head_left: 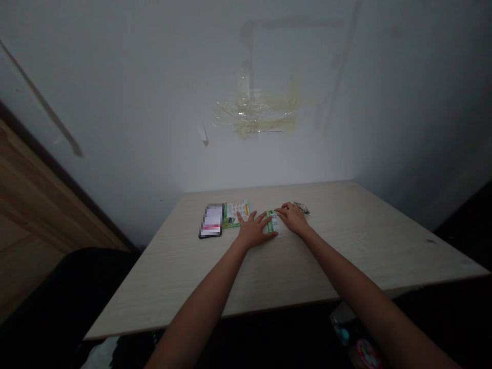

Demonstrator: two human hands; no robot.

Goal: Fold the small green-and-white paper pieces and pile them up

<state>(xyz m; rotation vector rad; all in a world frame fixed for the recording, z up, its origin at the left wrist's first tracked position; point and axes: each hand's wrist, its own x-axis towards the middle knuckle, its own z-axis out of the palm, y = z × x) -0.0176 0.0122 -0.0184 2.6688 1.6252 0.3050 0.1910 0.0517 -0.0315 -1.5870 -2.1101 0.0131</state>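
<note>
A printed green-and-white leaflet (pixel 273 225) lies flat on the table between my hands. My left hand (pixel 252 230) is spread, palm down, with its fingertips and thumb on the leaflet's left part. At the leaflet's upper right edge, my right hand (pixel 294 218) has its thumb and index finger drawn together on the paper. A larger printed sheet (pixel 235 210) in green, white and yellow lies left of my left hand, partly beneath its fingers. Just behind my right hand sits a small dark patterned item (pixel 302 207), partly hidden, its kind unclear.
A dark-framed phone-like device (pixel 211 221) with a blurred screen lies beside the larger sheet. The pale wooden table (pixel 184 279) meets a wall (pixel 154 128) bearing old tape (pixel 265 113). Below the front edge, colourful items (pixel 367 353) show at the right.
</note>
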